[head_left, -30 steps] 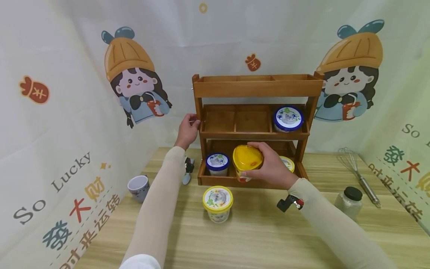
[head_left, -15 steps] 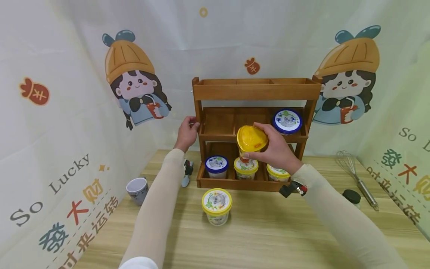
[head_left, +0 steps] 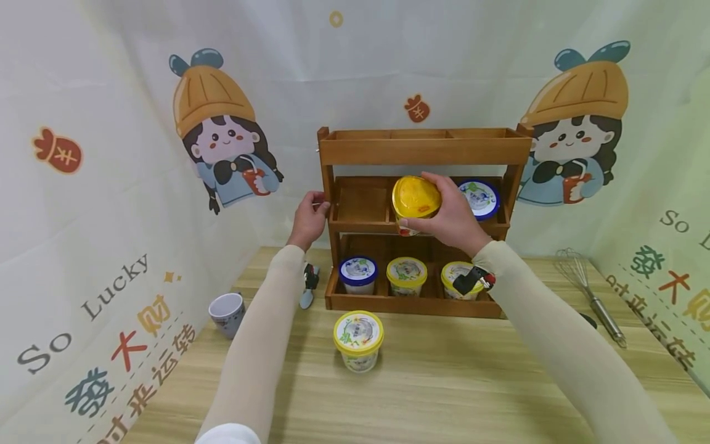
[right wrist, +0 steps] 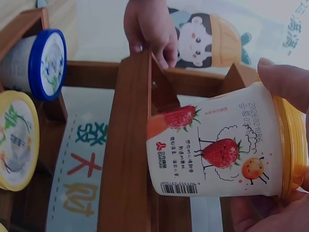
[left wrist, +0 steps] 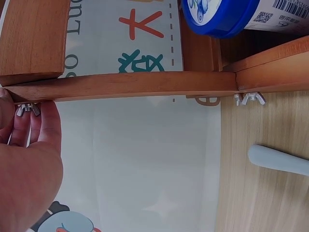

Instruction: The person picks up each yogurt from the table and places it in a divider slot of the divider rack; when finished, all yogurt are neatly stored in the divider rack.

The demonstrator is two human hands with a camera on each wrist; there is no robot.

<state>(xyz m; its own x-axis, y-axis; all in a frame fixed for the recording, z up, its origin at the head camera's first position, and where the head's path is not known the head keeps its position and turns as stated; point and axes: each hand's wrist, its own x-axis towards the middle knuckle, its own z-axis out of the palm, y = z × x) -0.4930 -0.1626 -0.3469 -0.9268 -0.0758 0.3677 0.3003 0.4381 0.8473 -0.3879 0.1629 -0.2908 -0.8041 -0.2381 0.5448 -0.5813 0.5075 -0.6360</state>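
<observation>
My right hand grips a yogurt cup with a yellow lid, thumb and fingers on either side near the lid. Strawberries are printed on its white wall, seen in the right wrist view. The cup is at the middle compartment of the middle tier of a wooden shelf; its lower part overlaps that tier's front rail. My left hand holds the shelf's left post, its fingers beside a wing nut in the left wrist view. Right of the yogurt cup, a blue-lidded tub sits in the same tier.
On the bottom tier stand a blue-lidded tub and two yellow-lidded tubs, one in the middle. Another yellow-lidded tub stands on the table before the shelf. A cup is at left, a whisk at right.
My right hand has raised the yogurt cup from in front of the bottom tier to the middle tier, uncovering the middle yellow-lidded tub below. The left hand stays on the post.
</observation>
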